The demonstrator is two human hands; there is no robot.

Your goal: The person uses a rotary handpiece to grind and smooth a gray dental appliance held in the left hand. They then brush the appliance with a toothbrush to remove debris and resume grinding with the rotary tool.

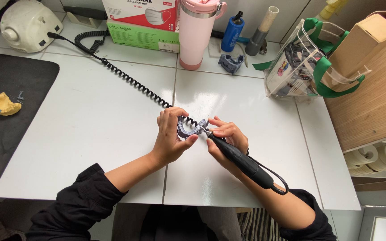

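My left hand [171, 136] grips a grey-purple arch-shaped dental model [190, 129] above the white tiled table [94, 129]. My right hand [228, 140] holds a black rotary handpiece [240, 161] like a pen, its tip touching the right end of the model. A black coiled cord [130, 80] runs from behind the hands to a white machine [27, 20] at the back left.
A black mat [5, 89] with a yellow dental cast [5, 105] lies at the left. At the back stand boxes [141, 27], a pink tumbler [196, 31], a blue bottle [232, 27], another grey model [230, 63]. A clear bag [298, 62] and a cardboard box [362, 42] sit right.
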